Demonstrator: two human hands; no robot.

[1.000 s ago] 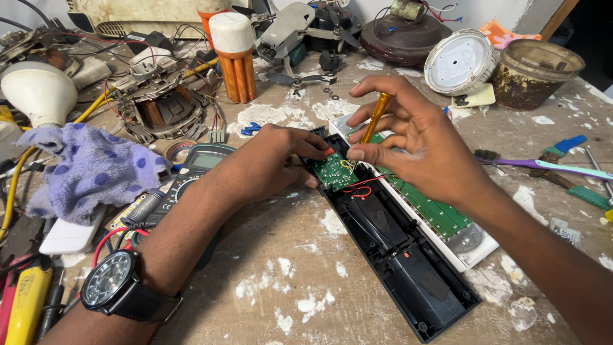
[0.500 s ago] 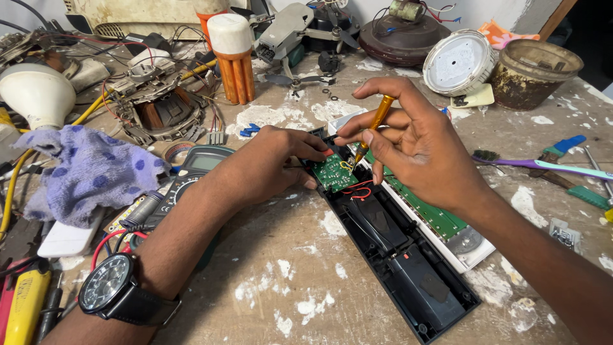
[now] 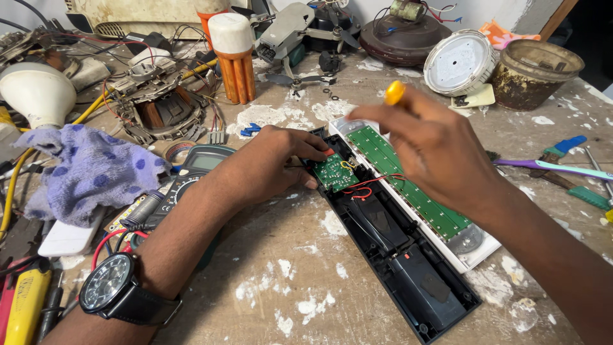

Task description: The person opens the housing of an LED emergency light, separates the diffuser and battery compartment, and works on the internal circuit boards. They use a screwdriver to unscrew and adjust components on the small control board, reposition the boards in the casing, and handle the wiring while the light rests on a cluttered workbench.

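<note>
My left hand (image 3: 268,166) rests on the bench and pinches the edge of a small green circuit board (image 3: 334,172) at the near end of a long black plastic housing (image 3: 408,268). Red wires (image 3: 373,185) run from that board into the housing. Beside the housing lies a white tray with a long green LED strip board (image 3: 408,191). My right hand (image 3: 440,153) hovers above the strip, blurred, closed around a yellow-handled screwdriver (image 3: 394,93) whose tip is hidden. A black wristwatch (image 3: 118,291) sits on my left wrist.
A digital multimeter (image 3: 191,176) lies under my left forearm, next to a purple spotted cloth (image 3: 89,172). An orange and white lamp (image 3: 233,54), a copper-wound motor part (image 3: 156,105), a drone (image 3: 300,32), a round white lamp cover (image 3: 461,62) and a rusty pot (image 3: 536,73) crowd the back. A purple toothbrush (image 3: 555,168) lies at right.
My right hand has lifted the yellow screwdriver up and away from the small green board, rising above the LED strip. My left hand stays on the board.
</note>
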